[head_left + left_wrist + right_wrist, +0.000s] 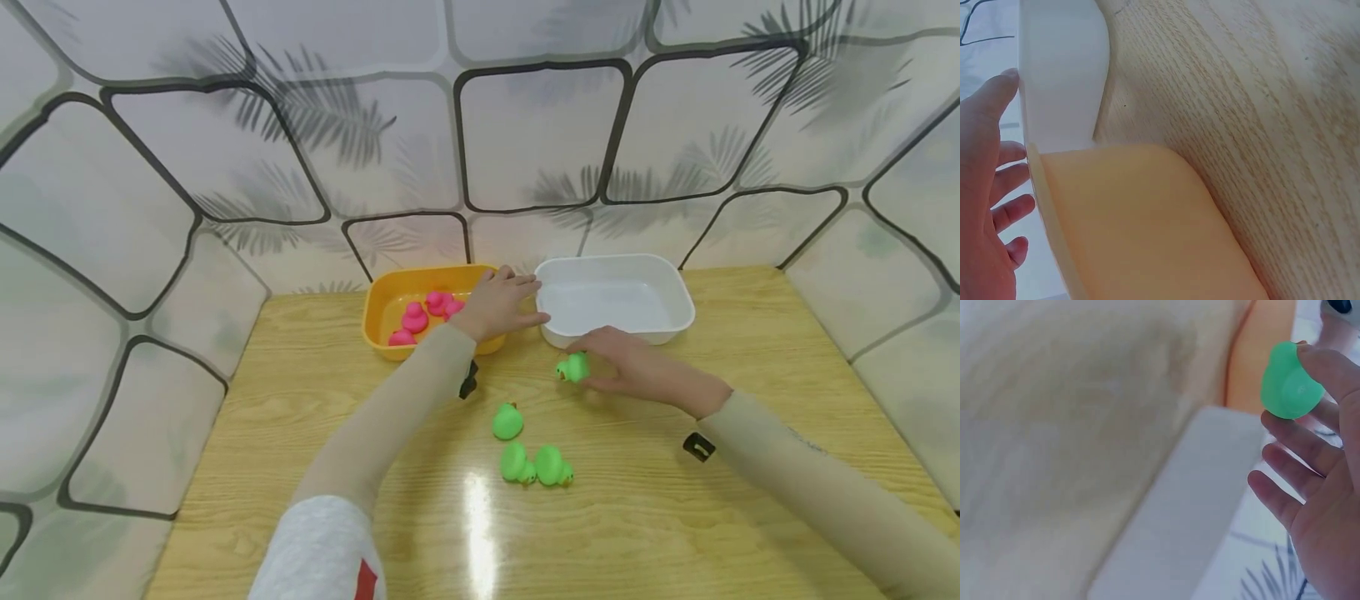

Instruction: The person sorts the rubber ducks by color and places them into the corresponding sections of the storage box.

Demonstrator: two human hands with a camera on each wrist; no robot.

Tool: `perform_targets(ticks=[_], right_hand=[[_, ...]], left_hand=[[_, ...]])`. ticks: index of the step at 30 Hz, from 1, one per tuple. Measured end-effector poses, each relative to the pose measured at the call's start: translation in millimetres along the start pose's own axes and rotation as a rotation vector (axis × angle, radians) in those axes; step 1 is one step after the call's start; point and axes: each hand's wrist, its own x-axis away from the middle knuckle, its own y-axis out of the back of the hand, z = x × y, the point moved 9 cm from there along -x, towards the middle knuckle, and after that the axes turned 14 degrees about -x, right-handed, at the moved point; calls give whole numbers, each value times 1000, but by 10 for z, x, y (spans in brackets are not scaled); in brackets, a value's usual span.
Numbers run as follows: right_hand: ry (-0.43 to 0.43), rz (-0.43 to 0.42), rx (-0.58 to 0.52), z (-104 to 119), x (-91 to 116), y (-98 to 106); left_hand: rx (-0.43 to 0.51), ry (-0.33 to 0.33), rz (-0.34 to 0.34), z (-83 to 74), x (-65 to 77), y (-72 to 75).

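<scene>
My right hand (637, 367) pinches a green rubber duck (576, 367) between thumb and fingers, just in front of the white tub (615, 296). In the right wrist view the duck (1291, 384) sits at the thumb and fingertips, with the other fingers spread below. My left hand (498, 304) reaches over the right side of the orange tub (378, 300), its fingers extended toward the white tub's left rim. The left wrist view shows its fingers (1013, 212) along the tubs' rims. Several pink rubber ducks (415, 317) lie in the orange tub, partly hidden by the left arm.
Three more green ducks stand on the wooden table (300, 417) in front of the tubs: one duck (507, 422) by itself, and a pair, a left duck (514, 461) and a right duck (550, 465). A patterned cloth wall (540, 142) rises behind the tubs.
</scene>
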Motion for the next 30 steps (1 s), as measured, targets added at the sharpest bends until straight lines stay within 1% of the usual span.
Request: perform_targets(ticks=[4,9,11,15,17,19,25,28,30], right_hand=[[12,-49,50,-12,28,227],[-68,-62,76,-141,50,487],[-82,-62,80,-186,40,574],[-47,-73,103,-232,-5,730],[-44,-72,116,-266,-37,802],[-74,-64,125,-337,-69,867],[-232,-43,113,-597,-149,1028],[-285,-35,108,-692,-173,1061],[-303,-27,106,-731,-188,1060]], left_hand=[[3,-11,1,-26,-3,-4],[6,-33,2,-59,22,-10],[9,-34,5,-60,29,-21],[15,-32,10,-60,29,-41],[15,-32,12,-62,28,-45],[19,-32,10,-63,28,-40],[34,-31,0,-60,32,-18],[42,-29,-1,-57,31,-25],[46,-29,-3,-57,28,-32]])
